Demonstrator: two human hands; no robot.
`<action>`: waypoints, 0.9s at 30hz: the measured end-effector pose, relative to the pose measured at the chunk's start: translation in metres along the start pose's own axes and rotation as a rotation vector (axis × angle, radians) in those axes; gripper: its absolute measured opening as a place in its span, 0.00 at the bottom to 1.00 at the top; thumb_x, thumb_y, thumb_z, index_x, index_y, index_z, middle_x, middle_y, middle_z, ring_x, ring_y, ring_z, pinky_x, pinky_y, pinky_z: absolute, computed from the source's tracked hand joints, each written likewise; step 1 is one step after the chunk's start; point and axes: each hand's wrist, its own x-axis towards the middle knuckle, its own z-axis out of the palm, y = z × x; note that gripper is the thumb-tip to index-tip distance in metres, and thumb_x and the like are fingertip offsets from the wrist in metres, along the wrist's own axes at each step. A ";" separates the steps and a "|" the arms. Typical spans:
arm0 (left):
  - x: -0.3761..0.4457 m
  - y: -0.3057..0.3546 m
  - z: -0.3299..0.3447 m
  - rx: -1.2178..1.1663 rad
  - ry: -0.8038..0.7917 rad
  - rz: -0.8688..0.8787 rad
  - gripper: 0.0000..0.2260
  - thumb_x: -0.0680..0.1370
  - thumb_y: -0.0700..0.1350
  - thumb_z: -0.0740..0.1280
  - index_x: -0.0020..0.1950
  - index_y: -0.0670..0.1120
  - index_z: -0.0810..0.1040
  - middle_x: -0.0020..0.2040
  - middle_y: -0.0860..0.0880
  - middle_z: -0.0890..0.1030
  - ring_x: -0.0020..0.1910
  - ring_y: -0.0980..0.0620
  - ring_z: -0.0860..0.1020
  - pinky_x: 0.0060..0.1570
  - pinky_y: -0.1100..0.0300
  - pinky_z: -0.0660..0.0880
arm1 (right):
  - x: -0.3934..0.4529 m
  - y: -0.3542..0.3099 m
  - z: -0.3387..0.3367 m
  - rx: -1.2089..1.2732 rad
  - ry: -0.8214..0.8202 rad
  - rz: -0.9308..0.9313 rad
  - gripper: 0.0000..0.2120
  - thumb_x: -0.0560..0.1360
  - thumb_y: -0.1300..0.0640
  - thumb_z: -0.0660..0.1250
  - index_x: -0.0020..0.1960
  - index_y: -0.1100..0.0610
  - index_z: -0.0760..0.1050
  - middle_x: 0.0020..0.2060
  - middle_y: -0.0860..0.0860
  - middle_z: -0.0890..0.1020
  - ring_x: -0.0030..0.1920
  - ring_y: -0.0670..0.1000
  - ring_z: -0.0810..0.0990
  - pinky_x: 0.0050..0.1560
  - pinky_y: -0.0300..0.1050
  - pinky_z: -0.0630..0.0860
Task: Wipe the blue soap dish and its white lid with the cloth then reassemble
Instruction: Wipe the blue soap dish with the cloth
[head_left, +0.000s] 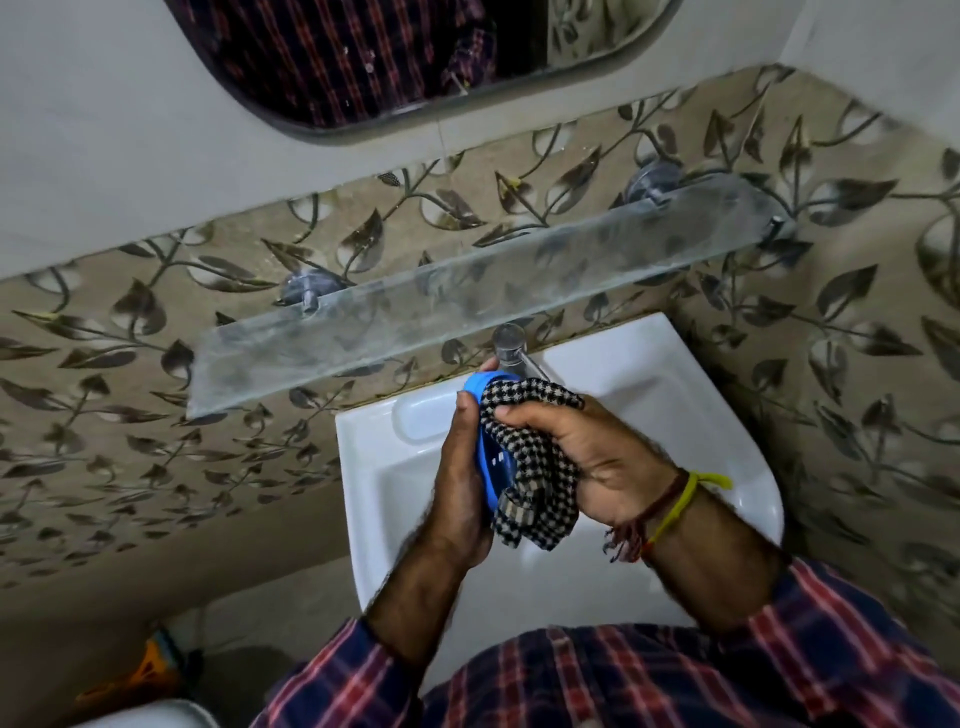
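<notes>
Head view looks down on 2 bare hands working over a white sink (701, 415) fixed to a wall of leaf-patterned tiles (831, 322). The left hand (460, 483) is wrapped around the blue soap dish (496, 465), fingers curled behind it and thumb lying along its near edge, so the dish stands on edge, tilted, above the basin. Small slots show on the blue face that is visible between the hand and the cloth. The right hand (587, 457) is clenched on a black-and-white checked cloth (535, 467), fingers folded over a bunched part of it and pressing that part against the dish; the loose end of the cloth hangs down below both hands. The upper rim of the dish pokes out above the cloth, just in front of the chrome tap (511, 345). The white lid cannot be made out anywhere. Yellow and red threads (670, 506) circle the right wrist, and both forearms come out of a red-and-blue plaid shirt (727, 675). A glass shelf (467, 296) on 2 metal brackets runs along the wall above the sink, and the lower edge of a mirror (363, 78) shows higher up, reflecting the same plaid.
</notes>
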 end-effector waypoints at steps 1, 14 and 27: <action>0.001 0.002 0.000 -0.021 -0.002 0.005 0.25 0.82 0.61 0.56 0.77 0.52 0.69 0.70 0.38 0.77 0.69 0.40 0.76 0.68 0.47 0.74 | -0.001 -0.001 0.000 -0.054 -0.006 -0.024 0.12 0.73 0.64 0.71 0.56 0.62 0.82 0.53 0.64 0.85 0.55 0.64 0.84 0.60 0.63 0.79; -0.003 0.002 0.005 -0.058 0.040 0.028 0.24 0.81 0.62 0.57 0.72 0.54 0.75 0.65 0.41 0.81 0.63 0.43 0.81 0.62 0.48 0.78 | -0.005 -0.006 -0.001 -0.232 -0.038 -0.143 0.09 0.74 0.66 0.70 0.54 0.65 0.82 0.52 0.68 0.84 0.54 0.65 0.84 0.58 0.62 0.80; 0.001 0.003 -0.002 0.024 0.056 0.041 0.23 0.81 0.63 0.56 0.71 0.55 0.76 0.55 0.47 0.86 0.50 0.50 0.85 0.45 0.56 0.82 | -0.007 0.005 -0.014 -0.422 -0.146 -0.155 0.08 0.74 0.66 0.70 0.51 0.69 0.80 0.43 0.61 0.83 0.44 0.56 0.82 0.47 0.49 0.79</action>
